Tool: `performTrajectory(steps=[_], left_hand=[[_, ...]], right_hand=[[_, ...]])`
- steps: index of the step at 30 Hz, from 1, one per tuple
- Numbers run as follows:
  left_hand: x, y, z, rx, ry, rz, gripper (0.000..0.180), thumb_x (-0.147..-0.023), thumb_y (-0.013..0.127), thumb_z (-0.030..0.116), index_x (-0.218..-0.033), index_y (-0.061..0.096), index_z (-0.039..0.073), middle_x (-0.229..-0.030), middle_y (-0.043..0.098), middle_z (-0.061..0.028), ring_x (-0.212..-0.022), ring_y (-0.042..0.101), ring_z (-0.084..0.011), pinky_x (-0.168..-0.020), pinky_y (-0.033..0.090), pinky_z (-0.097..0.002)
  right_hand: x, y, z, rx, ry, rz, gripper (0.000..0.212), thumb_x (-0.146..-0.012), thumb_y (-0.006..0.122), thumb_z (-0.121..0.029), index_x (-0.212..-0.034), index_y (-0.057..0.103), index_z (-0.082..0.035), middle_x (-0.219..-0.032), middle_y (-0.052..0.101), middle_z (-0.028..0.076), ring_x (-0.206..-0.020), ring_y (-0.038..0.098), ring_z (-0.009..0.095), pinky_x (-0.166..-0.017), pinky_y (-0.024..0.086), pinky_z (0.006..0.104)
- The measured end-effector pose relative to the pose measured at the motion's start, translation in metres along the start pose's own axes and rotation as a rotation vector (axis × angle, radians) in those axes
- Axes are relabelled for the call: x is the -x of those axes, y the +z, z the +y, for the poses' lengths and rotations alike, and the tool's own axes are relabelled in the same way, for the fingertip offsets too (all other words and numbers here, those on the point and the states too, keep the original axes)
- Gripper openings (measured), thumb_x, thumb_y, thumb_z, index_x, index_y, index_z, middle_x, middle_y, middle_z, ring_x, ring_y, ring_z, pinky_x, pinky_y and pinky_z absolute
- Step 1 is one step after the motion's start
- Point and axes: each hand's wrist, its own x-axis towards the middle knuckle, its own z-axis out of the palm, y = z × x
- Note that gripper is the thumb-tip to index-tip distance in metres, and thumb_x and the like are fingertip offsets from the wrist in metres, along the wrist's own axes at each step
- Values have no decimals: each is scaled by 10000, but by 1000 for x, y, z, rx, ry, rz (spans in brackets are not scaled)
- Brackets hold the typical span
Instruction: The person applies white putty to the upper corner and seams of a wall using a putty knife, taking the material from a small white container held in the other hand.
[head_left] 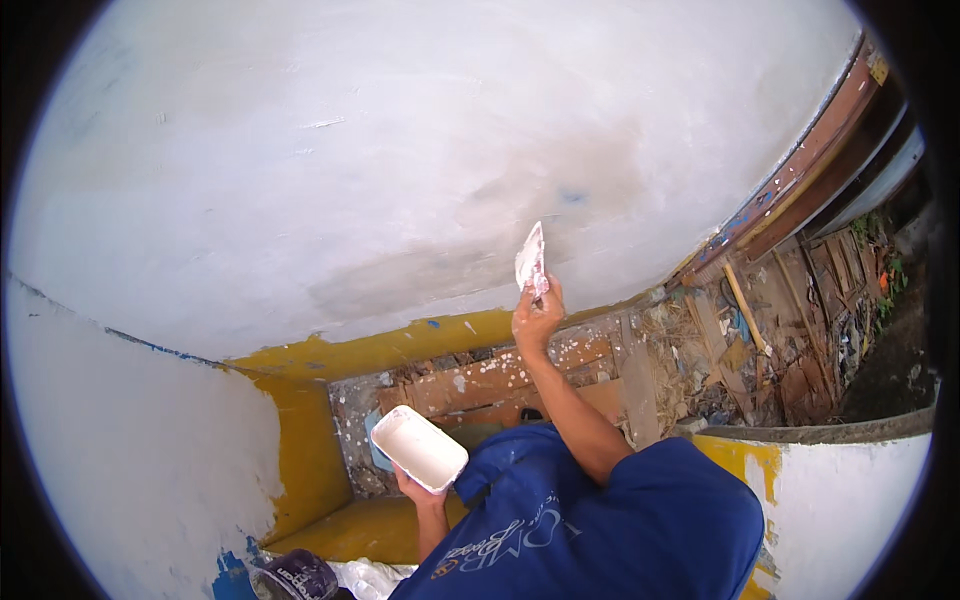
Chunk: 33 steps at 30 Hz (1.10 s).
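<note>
Just above the right hand (537, 320), which grips it, is the white-coated scraper (531, 262); to its lower left, the left hand (420, 488) holds the tub (419, 446). Light, flat strokes on the wall (400, 150) should work best.

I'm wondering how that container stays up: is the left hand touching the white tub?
Touching: the head view shows the left hand against the underside of the white tub, with no gap between them.
</note>
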Motion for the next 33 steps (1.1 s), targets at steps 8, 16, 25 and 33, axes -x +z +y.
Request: performTrajectory(steps=[8, 16, 25, 33], left_hand=[[-1, -19, -4, -31, -72, 3, 599, -981, 396, 510, -1418, 420, 100, -1365, 524, -104, -1217, 529, -343, -1033, 419, -542], [-8, -19, -8, -73, 3, -51, 585, -981, 399, 500, -1408, 430, 101, -1347, 538, -96, -1208, 537, -337, -1025, 428, -534], [-7, -5, -11, -94, -23, -89, 597, -975, 405, 513, -1410, 429, 105, -1356, 532, -98, -1218, 531, -342, -1026, 426, -540], [-3, -20, -10, -98, 11, -36, 614, -974, 407, 520, -1425, 409, 104, -1374, 519, -100, -1226, 523, -351, -1033, 418, -550]], right_hand=[[-52, 30, 9, 443, -193, 103, 386, -809, 631, -10, -1195, 636, -7, -1190, 580, 194, -1040, 580, 356, -897, 473, 415], [-39, -79, 55, 278, -72, 30, 360, -834, 574, 15, -1191, 622, 32, -1042, 646, 192, -901, 613, 344, -814, 485, 431], [-73, -7, -15, 437, -427, 84, 454, -811, 570, 19, -1263, 593, -18, -1203, 616, 169, -1048, 577, 359, -905, 461, 443], [-27, 4, 5, 109, -101, 80, 365, -790, 614, 19, -1153, 643, 46, -1132, 600, 221, -1068, 557, 394, -903, 461, 452]])
